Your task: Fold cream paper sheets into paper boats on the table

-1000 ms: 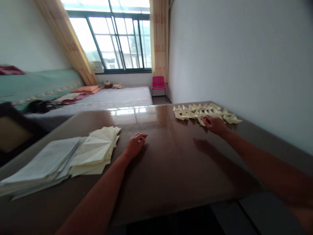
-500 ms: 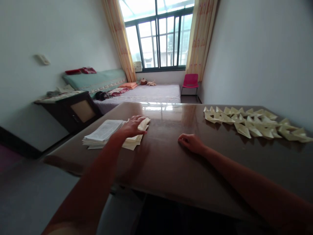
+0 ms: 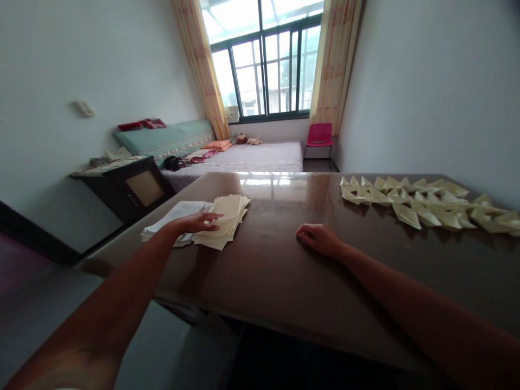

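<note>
My left hand (image 3: 198,222) reaches across two piles of paper, its fingers stretched out and apart at the near-left part of the cream stack. That stack of cream paper sheets (image 3: 227,208) is fanned unevenly. Just left of it sits a stack of whiter printed sheets (image 3: 181,208), partly hidden under my left hand and wrist. My right hand (image 3: 319,238) rests on the brown tabletop (image 3: 268,271), fingers curled into a loose fist with nothing visible in them. Whether my left fingertips press on the top cream sheet, I cannot tell.
Rows of folded cream paper boats (image 3: 422,200) stand at the table's far right. Beyond the table are a bed (image 3: 260,154), a pink chair (image 3: 319,135) and a dark cabinet (image 3: 142,184). A window (image 3: 266,76) with curtains lies behind.
My left hand has drawn back leftward and toward me, from the top of the cream stack to its near-left part, uncovering more sheets. My right hand stays in place. The view shifts slightly.
</note>
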Demonstrator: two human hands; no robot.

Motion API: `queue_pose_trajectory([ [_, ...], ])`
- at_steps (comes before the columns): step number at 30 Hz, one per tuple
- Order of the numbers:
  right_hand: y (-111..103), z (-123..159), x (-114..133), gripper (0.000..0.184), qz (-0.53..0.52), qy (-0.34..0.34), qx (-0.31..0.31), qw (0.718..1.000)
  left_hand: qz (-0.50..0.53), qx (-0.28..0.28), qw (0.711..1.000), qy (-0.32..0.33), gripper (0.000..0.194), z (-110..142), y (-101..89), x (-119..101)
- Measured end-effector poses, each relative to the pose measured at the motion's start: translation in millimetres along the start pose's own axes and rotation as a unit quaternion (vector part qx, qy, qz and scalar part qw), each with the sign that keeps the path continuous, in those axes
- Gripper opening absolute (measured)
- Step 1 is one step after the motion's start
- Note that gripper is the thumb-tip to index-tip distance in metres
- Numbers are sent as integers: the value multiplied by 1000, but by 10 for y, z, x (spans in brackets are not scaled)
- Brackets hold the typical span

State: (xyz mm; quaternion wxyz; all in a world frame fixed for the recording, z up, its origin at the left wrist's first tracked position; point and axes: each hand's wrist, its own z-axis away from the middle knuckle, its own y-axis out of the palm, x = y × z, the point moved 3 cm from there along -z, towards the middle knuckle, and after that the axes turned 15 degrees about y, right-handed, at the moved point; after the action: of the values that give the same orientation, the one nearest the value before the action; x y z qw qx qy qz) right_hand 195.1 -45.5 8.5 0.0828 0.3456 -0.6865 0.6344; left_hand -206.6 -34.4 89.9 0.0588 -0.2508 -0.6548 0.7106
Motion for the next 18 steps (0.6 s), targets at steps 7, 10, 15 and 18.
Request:
queue_pose_trajectory([
  [7,-85,-59,-26,24,-117,30,-105,987,-159,-162,973,-32,39,-313,-61,-754],
  [10,-236,-170,-91,30,-181,85,-188,962,-188,-101,972,103,27,-688,373,-1541],
  [15,-465,-388,-267,37,-182,157,-162,957,-146,-23,954,262,22,-1021,1120,-2578],
  [18,-602,-425,-338,33,-185,144,-98,967,-126,-10,942,309,22,-1022,1237,-2713],
])
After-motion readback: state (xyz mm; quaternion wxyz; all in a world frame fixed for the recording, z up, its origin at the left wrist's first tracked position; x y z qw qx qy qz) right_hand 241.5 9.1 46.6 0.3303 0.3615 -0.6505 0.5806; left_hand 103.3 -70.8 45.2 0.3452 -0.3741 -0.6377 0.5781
